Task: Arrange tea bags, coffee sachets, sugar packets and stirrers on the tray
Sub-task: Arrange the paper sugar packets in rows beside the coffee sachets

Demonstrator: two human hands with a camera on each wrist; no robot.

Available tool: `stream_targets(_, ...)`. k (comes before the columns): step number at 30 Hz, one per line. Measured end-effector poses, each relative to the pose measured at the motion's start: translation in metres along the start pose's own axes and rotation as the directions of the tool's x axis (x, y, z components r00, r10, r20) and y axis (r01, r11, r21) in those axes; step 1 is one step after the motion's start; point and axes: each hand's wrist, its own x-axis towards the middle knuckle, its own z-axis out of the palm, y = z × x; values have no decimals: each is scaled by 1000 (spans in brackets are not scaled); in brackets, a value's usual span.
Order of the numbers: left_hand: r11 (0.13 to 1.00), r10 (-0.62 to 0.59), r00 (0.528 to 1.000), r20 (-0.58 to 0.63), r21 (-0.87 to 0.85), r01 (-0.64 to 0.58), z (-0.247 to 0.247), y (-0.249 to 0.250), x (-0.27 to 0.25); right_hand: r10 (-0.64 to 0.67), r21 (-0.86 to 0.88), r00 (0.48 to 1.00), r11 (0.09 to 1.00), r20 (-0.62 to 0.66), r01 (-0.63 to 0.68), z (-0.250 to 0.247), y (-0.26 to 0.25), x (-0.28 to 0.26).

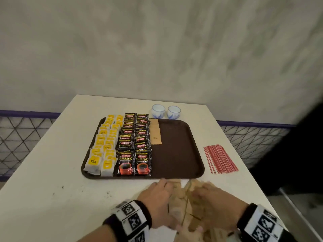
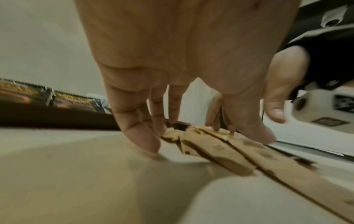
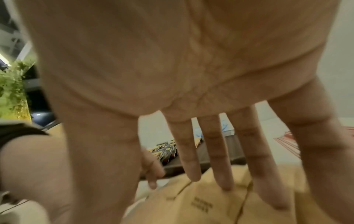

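A brown tray (image 1: 178,154) holds two rows of yellow-tagged tea bags (image 1: 103,147), two rows of black coffee sachets (image 1: 135,145) and a few tan sugar packets (image 1: 155,135). A loose pile of tan sugar packets (image 1: 185,205) (image 2: 226,153) (image 3: 201,203) lies on the white table just in front of the tray. My left hand (image 1: 157,194) (image 2: 182,131) and right hand (image 1: 213,198) (image 3: 210,174) both rest on this pile with fingers straight and spread. Red stirrers (image 1: 219,158) lie in a bundle on the table to the right of the tray.
Two small white-and-blue cups (image 1: 166,111) stand behind the tray. The white table (image 1: 52,172) ends at a wall with wire mesh panels (image 1: 19,137) on both sides. The tray's right half is bare brown surface.
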Motion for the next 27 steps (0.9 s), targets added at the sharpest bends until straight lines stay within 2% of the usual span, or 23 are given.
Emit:
stream_targets(2, 999, -10, 1000, 3, 45, 10, 7, 8, 3, 26, -54, 999, 998, 35, -24, 11, -10, -4)
stream_targets(3, 998, -14, 1000, 2, 58, 14, 11, 11, 5, 59, -23, 998, 998, 15, -59, 17, -15, -4)
stream_targets(6, 999, -16, 1000, -12, 38, 16, 17, 16, 10, 124, 142, 976, 985, -178, -100, 37, -20, -1)
stream_targets(9, 995, -68, 998, -6, -74, 67, 14, 11, 13, 184, 245, 959, 961, -215, -130, 46, -22, 3)
stream_targets(13, 964, -93, 995, -28, -252, 83, 12, -3, 7, 177, 269, 943, 958, -283, -99, 54, -24, 6)
stream_targets(15, 902, -114, 992, -56, -425, 79, 12, -9, -2, 172, 269, 930, 960, -325, -84, 58, -25, 6)
stream_targets(19, 787, -261, 956, -135, -604, 129, 2, -20, -23, 132, 276, 908, 961, -398, -19, 61, -22, 5)
stream_targets(23, 607, -344, 916, -207, -793, 49, -13, -25, -43, 190, 443, 835, 894, -517, 71, 54, -16, 1)
stream_targets(25, 507, -375, 897, -235, -862, -14, -20, -21, -49, 276, 593, 801, 797, -531, 119, 46, -13, -2)
stream_targets(27, 432, -381, 892, -245, -900, -62, -25, -14, -53, 318, 761, 818, 614, -479, 207, 35, -11, -4)
